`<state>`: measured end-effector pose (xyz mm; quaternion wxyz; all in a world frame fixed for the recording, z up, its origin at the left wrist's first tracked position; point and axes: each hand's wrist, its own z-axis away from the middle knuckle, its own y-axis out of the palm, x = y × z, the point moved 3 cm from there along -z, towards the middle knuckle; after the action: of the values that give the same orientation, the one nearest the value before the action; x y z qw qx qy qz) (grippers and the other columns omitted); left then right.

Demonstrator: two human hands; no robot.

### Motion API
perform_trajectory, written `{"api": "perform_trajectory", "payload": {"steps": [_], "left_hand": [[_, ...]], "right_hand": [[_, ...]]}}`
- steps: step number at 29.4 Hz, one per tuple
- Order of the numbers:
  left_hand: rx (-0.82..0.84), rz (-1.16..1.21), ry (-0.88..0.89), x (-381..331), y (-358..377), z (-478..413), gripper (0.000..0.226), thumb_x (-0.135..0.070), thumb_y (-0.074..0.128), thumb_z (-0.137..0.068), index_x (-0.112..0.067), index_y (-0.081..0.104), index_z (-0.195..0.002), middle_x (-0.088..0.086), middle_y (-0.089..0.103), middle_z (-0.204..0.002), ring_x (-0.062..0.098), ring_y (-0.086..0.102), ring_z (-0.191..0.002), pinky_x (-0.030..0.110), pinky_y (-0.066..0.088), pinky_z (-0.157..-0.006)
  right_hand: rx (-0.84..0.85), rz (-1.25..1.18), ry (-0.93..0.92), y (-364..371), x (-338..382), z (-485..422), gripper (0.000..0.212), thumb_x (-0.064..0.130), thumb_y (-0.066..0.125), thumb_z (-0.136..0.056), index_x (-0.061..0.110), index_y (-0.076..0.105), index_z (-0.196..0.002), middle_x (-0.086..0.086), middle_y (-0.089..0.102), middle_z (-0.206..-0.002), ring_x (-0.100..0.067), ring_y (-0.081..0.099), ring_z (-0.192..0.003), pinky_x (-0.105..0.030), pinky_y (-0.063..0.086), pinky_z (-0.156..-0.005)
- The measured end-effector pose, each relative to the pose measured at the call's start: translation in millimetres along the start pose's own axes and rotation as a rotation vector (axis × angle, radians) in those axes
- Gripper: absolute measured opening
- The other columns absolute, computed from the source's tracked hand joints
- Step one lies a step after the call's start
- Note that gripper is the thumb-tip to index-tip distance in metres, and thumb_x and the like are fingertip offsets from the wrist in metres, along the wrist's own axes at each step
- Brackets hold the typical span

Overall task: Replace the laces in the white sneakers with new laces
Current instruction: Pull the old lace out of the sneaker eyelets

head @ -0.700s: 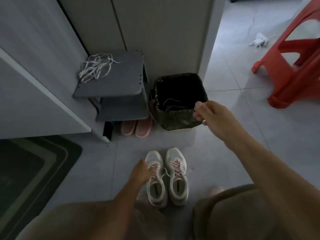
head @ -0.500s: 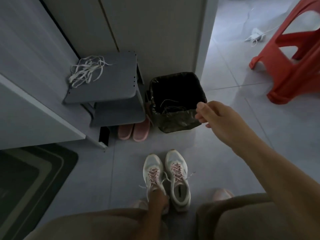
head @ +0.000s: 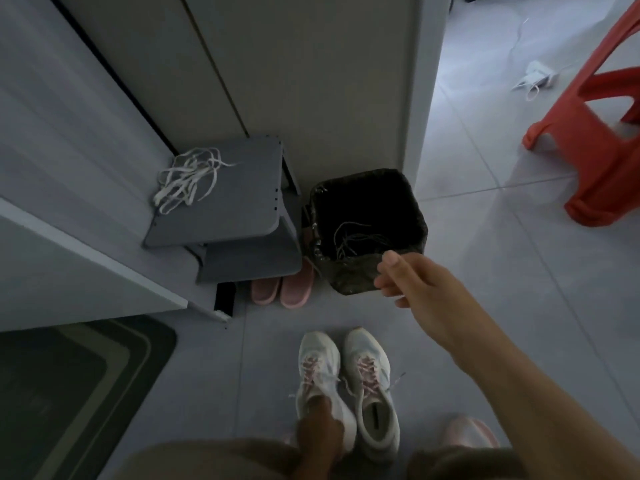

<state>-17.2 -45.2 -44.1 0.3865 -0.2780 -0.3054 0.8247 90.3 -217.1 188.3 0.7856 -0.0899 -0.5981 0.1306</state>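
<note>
Two white sneakers stand side by side on the floor at the bottom centre, the left sneaker (head: 318, 372) and the right sneaker (head: 372, 386), both threaded with pale pinkish laces. My left hand (head: 317, 427) lies over the heel end of the left sneaker; its fingers are hidden. My right hand (head: 412, 282) hovers at the front rim of a dark bin (head: 349, 277), fingers loosely curled with nothing visible in them. Thin laces (head: 353, 237) lie inside the bin. A bundle of white laces (head: 188, 180) rests on a grey shelf (head: 249, 188).
Pink slippers (head: 282, 289) sit under the shelf's lower tier. A red plastic stool (head: 602, 150) stands at the right, a dark mat (head: 69, 393) at the lower left. A cabinet wall rises behind the shelf and bin. My knees fill the bottom edge.
My left hand has drawn back from the left sneaker's laces to its heel. My right hand has pulled back from the bin's right front corner to its front rim.
</note>
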Motion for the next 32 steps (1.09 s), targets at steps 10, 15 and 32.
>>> {"api": "perform_trajectory", "payload": {"steps": [10, 15, 32], "left_hand": [[-0.761, -0.116, 0.728, -47, -131, 168, 0.009, -0.023, 0.048, -0.056, -0.023, 0.056, -0.052, -0.009, 0.055, -0.049, 0.005, 0.052, -0.042, 0.015, 0.035, -0.047], [-0.904, -0.168, 0.96, -25, -146, 248, 0.023, -0.025, 0.041, -0.064, -0.022, 0.063, -0.067, -0.008, 0.058, -0.056, 0.009, 0.057, -0.049, 0.019, 0.035, -0.061], [-0.561, 0.116, 0.852, 55, -183, 284, 0.075, -0.049, 0.066, -0.077, -0.033, 0.027, -0.139, -0.013, 0.046, -0.127, -0.002, 0.046, -0.102, 0.009, 0.037, -0.083]], "right_hand": [[-0.053, -0.021, -0.06, 14, 26, 68, 0.045, 0.066, 0.043, -0.076, 0.025, 0.048, -0.092, 0.008, 0.046, -0.086, -0.008, 0.049, -0.079, -0.025, 0.042, -0.069], [0.017, -0.524, -0.035, 41, 55, 113, 0.075, 0.054, 0.07, -0.066, 0.014, 0.045, -0.125, -0.009, 0.063, -0.113, -0.027, 0.064, -0.099, -0.049, 0.053, -0.086], [0.036, -0.553, 0.131, 81, 24, 176, 0.086, 0.053, 0.068, -0.049, 0.011, 0.047, -0.121, -0.019, 0.062, -0.112, -0.033, 0.066, -0.095, -0.05, 0.054, -0.083]]}}
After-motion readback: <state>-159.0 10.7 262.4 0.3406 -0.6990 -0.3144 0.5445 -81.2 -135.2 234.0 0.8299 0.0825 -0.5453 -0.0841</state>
